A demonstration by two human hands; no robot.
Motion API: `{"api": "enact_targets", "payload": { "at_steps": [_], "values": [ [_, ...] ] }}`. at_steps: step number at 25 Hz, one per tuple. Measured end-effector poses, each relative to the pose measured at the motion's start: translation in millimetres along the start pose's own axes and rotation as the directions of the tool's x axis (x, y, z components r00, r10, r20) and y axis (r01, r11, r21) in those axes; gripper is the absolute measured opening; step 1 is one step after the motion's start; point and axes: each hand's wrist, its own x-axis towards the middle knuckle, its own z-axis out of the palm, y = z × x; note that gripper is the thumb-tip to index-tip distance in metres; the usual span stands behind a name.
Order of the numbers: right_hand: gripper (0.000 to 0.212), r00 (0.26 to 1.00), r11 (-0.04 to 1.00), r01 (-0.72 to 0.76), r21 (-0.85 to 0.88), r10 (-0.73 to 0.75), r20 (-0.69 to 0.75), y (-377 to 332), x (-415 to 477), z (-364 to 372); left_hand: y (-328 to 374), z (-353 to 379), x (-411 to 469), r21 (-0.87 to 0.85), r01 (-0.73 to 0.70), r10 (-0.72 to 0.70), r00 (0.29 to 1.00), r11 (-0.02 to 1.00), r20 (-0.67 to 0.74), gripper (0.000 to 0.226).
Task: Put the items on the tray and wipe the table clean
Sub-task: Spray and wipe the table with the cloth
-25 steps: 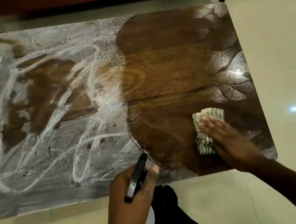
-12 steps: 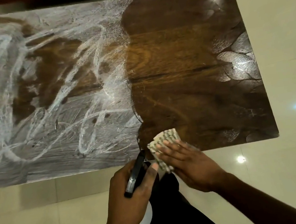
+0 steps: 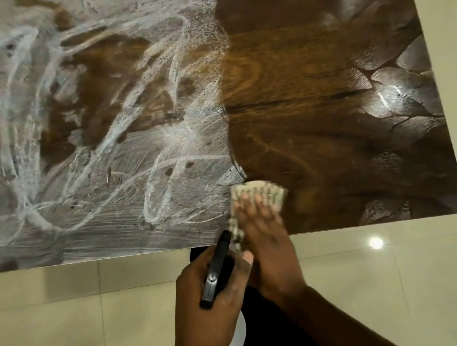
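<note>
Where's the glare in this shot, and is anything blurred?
In the head view, light glares off the dark wooden table and the glossy beige floor tiles; the right hand and the striped cloth under it are motion-blurred, while the left hand gripping the black spray trigger looks sharp.

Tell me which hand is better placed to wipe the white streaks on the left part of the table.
The right hand: it presses the cloth at the near edge of the table, right beside the white streaks. The left hand grips the spray bottle off the table.

Left hand (image 3: pixel 209 309) curled, right hand (image 3: pixel 267 241) flat (blurred).
</note>
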Motion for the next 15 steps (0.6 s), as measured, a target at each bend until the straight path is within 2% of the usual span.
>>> {"api": "enact_targets", "payload": {
  "at_steps": [1,3,4,5,6,7,8,9,10,12,13,14,15],
  "values": [
    [0.063,0.970,0.977,0.208,-0.042,-0.201,0.139,-13,6,6,-2,-4,1,-0.007,-0.002,0.002,1.000,1.000,-0.006,0.029],
    [0.065,0.782,0.824,0.562,-0.066,-0.504,0.368,-8,31,-2,-3,-14,6,-0.019,0.007,-0.007,1.000,1.000,-0.011,0.024],
    [0.066,0.712,0.761,0.644,-0.077,-0.558,0.427,4,48,-15,-3,-20,9,-0.019,0.011,-0.011,1.000,1.000,-0.005,0.033],
    [0.066,0.721,0.765,0.635,-0.103,-0.541,0.433,20,64,-31,-4,-26,13,-0.009,0.012,-0.012,1.000,1.000,-0.003,0.048],
    [0.066,0.789,0.823,0.552,-0.132,-0.465,0.401,40,80,-50,-3,-31,16,0.003,0.019,-0.019,1.000,1.000,-0.006,0.062],
    [0.067,0.881,0.902,0.401,-0.158,-0.333,0.336,59,94,-70,-1,-35,19,0.005,0.028,-0.027,1.000,1.000,-0.014,0.067],
    [0.068,0.952,0.957,0.231,-0.175,-0.184,0.246,77,106,-89,1,-38,22,-0.007,0.032,-0.032,0.999,0.999,-0.025,0.064],
    [0.067,0.990,0.983,0.077,-0.168,-0.055,0.132,88,114,-105,3,-40,25,-0.030,0.034,-0.035,0.999,0.999,-0.036,0.053],
    [0.068,0.998,0.989,-0.062,-0.135,0.064,0.011,88,120,-110,6,-42,28,-0.054,0.036,-0.039,0.998,0.998,-0.043,0.041],
    [0.067,0.946,0.958,-0.282,-0.051,0.269,-0.180,53,128,-88,12,-47,35,-0.101,0.034,-0.037,0.999,0.994,-0.037,0.022],
    [0.068,0.926,0.945,-0.324,-0.034,0.310,-0.217,27,127,-69,12,-50,39,-0.113,0.023,-0.028,0.999,0.993,-0.040,0.021],
    [0.070,0.940,0.955,-0.294,-0.046,0.280,-0.193,0,121,-48,14,-53,42,-0.116,0.013,-0.019,0.999,0.993,-0.051,0.022],
    [0.071,0.979,0.980,-0.182,-0.081,0.173,-0.104,-23,110,-26,15,-55,46,-0.113,0.003,-0.010,0.998,0.994,-0.062,0.023]
  ]
}}
